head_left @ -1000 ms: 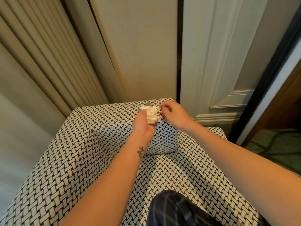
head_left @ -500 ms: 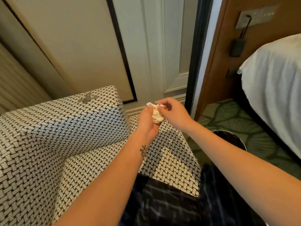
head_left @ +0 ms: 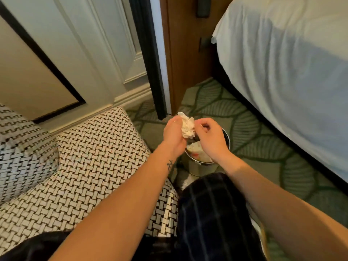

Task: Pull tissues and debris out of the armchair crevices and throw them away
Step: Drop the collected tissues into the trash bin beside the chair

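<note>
Left hand (head_left: 173,133) grips tissue wad (head_left: 187,127), right hand (head_left: 211,140) pinches its edge: centre it over the bin (head_left: 200,168), then release both.

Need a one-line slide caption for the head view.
Left hand and right hand hold a crumpled tissue over the metal bin on the carpet beside the patterned armchair.

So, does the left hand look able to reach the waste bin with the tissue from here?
Probably yes. The left hand holds the crumpled tissue just at the edge of the waste bin opening. Only the right hand, over the opening, partly crowds the way.
</note>
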A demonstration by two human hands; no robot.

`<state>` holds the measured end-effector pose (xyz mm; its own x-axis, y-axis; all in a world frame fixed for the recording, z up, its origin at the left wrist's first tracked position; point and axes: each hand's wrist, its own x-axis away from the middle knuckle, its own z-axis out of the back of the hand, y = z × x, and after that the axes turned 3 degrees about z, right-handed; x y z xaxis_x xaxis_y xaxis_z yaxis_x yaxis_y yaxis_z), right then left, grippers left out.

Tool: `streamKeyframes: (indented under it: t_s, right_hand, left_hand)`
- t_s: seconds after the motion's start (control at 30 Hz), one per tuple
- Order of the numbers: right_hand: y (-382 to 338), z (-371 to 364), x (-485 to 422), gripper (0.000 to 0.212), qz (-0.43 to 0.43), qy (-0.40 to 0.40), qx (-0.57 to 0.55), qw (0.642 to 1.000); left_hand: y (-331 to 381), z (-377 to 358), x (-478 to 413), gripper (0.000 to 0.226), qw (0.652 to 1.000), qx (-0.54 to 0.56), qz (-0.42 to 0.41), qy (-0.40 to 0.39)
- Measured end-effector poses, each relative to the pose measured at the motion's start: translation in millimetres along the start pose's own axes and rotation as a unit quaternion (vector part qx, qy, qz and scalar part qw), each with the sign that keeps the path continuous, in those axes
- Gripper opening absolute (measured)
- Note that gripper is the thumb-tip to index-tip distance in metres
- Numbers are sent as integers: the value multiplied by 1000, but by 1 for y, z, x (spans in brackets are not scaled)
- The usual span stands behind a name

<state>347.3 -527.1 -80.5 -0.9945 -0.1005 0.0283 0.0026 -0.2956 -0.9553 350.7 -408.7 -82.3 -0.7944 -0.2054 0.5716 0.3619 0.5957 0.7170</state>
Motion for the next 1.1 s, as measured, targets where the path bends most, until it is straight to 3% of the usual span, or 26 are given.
streamKeyframes:
  t_s: [0.2,0.4,0.53,0.77,1.1]
  right_hand:
    - [65,19,-37,13,-115,49,-61,990]
    - [111,30,-55,24,-133,29,-25,990]
    - [120,31,-62,27,-179,19,-58,982]
    - [93,33,-55,28,-197,16,-100,975]
    - [-13,16,-12,22,-159,-44,-209,964]
  left_hand:
    - [-45,-22,-58,18,995,-32,83,-33]
    - [-63,-43,-75,34,983,-8,171,66]
    - [-65,-45,-70,41,973,-23,210,92]
    - [-50,-42,-50,52,980,17,182,78]
    - [10,-10,31,49,993,86,83,15]
